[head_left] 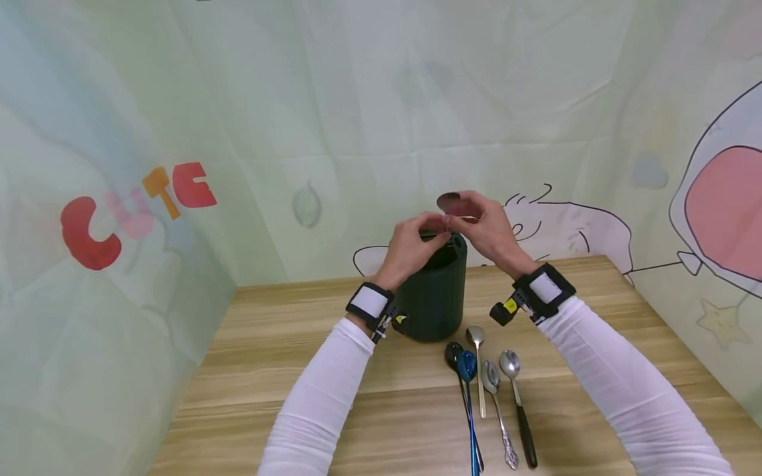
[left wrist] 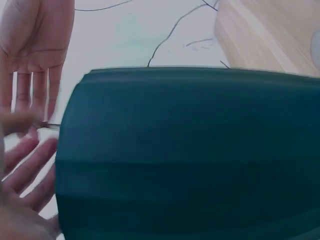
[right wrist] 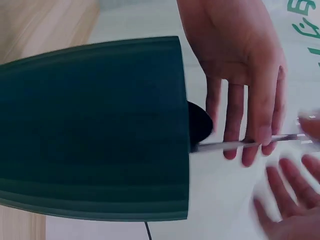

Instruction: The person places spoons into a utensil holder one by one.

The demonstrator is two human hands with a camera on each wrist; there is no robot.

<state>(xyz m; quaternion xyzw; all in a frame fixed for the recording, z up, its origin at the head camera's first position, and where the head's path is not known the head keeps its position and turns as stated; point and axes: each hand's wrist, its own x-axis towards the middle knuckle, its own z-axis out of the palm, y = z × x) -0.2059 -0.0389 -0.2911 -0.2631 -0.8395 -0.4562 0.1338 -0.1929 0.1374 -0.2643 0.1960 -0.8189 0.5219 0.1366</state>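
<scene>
A dark green container (head_left: 430,297) stands upright on the table under both hands. My left hand (head_left: 412,248) is over its rim and pinches a spoon's thin handle, seen in the right wrist view, where the handle (right wrist: 225,145) runs down to the container's rim. My right hand (head_left: 485,228) pinches the same spoon higher up, thumb and fingertips close to the left hand's. The spoon's bowl (head_left: 448,200) points up above the fingers, shiny and dark. In the right wrist view a black rounded shape (right wrist: 200,122) shows at the rim, partly hidden.
Several spoons lie on the wooden table (head_left: 297,344) in front of the container: a black one (head_left: 454,354), a blue one (head_left: 467,367), silver ones (head_left: 491,377) and one with a black handle (head_left: 526,436). A printed cloth backdrop (head_left: 357,132) stands behind and at the sides.
</scene>
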